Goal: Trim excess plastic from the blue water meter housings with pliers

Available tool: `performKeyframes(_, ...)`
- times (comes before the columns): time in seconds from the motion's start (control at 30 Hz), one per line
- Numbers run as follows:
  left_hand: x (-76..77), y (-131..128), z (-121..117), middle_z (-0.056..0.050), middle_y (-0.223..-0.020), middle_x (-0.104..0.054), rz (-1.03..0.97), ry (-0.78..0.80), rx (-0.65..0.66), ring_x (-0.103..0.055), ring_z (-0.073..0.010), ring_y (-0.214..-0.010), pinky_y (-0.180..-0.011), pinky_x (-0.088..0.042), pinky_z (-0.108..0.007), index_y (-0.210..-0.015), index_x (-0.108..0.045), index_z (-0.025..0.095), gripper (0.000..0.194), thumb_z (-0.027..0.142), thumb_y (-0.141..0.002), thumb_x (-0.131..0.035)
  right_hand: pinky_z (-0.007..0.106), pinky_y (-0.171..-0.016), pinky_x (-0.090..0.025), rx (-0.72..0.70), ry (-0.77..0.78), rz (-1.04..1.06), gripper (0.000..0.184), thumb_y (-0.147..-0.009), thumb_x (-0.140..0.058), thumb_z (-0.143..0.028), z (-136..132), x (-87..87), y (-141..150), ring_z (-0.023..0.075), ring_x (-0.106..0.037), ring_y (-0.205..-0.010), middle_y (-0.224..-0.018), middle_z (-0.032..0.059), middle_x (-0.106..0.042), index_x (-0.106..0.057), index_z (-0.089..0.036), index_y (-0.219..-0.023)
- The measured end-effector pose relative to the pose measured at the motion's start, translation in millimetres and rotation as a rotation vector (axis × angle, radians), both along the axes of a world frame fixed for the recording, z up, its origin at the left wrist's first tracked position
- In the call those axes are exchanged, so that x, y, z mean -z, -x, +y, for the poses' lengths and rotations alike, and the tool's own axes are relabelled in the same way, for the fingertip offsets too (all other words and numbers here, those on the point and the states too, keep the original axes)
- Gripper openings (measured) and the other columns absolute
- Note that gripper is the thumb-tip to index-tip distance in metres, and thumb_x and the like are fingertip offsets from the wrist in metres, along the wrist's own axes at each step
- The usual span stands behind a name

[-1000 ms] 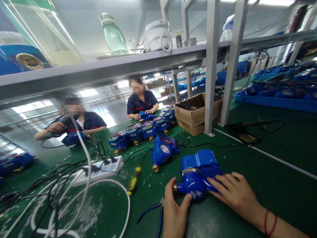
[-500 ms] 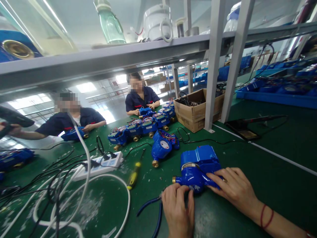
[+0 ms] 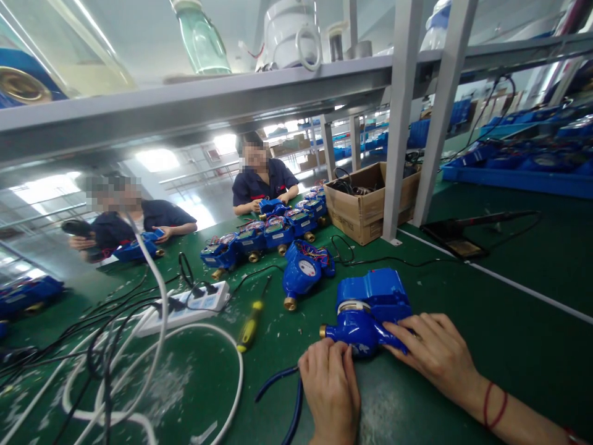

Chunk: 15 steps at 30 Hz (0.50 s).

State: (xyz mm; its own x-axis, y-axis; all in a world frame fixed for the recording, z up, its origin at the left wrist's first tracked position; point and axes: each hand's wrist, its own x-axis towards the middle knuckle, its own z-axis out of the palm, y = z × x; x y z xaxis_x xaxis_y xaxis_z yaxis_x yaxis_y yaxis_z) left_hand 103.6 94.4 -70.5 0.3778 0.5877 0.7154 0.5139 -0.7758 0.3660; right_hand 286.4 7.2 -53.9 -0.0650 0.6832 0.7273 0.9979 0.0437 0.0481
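A blue water meter with a brass end fitting lies on the green table in front of me. My right hand rests on its right side, fingers curled over the body. My left hand is closed on pliers with blue handles, its fingers bunched right below the meter's brass end. The pliers' jaws are hidden under my fingers.
A second open meter with coloured wires lies beyond, then a row of meters. A yellow screwdriver, a power strip and tangled cables sit left. A cardboard box, shelf posts and a soldering iron are to the right. Two seated people work across the table.
My left hand has curled from a flat grip on the meter's end into a fist over the pliers. The person at left has lowered an arm holding a dark tool.
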Motion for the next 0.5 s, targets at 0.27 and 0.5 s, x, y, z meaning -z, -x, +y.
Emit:
performKeyframes(0.27,2.1,-0.9,-3.2,-0.005,-0.082,-0.057,0.034,0.023,-0.056,-0.048,-0.0206,-0.079,-0.073,-0.031,-0.035,-0.084,-0.058,0.018,0.011,0.014,-0.086,-0.047,0.035,-0.066,-0.030,0.009,0.001,0.001,0.021,-0.095,-0.047,-0.029,0.8,2.8,4.3,0.0196,-0.049,-0.070,-0.079,0.0049,-0.058,-0.063,-0.017,-0.102)
performKeyframes(0.5,1.5,-1.9,-0.9,-0.004,-0.082,-0.055,0.049,0.135,-0.019,-0.047,-0.0206,-0.080,-0.072,-0.032,-0.034,-0.083,-0.056,0.017,0.012,0.014,-0.086,-0.045,0.034,-0.066,-0.030,0.008,-0.004,-0.010,0.020,-0.095,-0.047,-0.027,2.0,1.7,7.2,0.0188,-0.049,-0.070,-0.078,0.0046,-0.058,-0.063,-0.017,-0.101)
